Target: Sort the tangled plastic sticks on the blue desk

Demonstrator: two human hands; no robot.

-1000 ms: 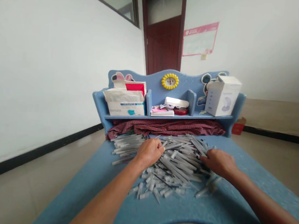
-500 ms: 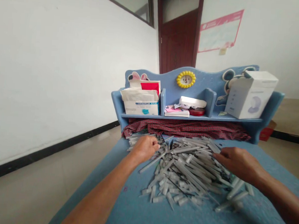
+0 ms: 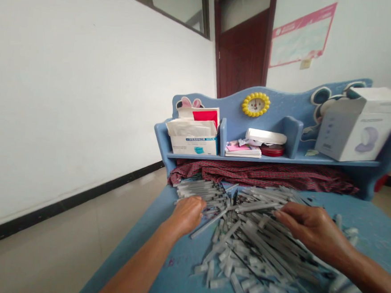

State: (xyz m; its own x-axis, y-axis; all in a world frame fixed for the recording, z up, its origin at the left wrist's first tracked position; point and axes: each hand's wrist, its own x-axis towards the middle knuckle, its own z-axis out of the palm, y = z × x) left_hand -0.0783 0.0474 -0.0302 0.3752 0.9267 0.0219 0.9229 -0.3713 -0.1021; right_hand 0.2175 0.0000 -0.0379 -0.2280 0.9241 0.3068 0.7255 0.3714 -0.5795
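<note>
A heap of translucent pen barrels covers the middle of the blue desk, with dark thin refills mixed in. Short clear pen caps are scattered along its front edge. My left hand is closed at the left side of the heap, just in front of a row of pen parts; anything in its fingers is hidden. Over the heap's right side, my right hand has thumb and forefinger pinched together. Whether it grips a pen part cannot be made out.
Behind the heap, a checked cloth lies beneath the shelf. On the shelf stand a mask box, papers, a red round tin and a white carton. A wall rises on the left.
The view has shifted left and come closer to the desk. My left hand has come down towards me, off the row of pen parts. My right hand remains at the heap's right side, pinched.
</note>
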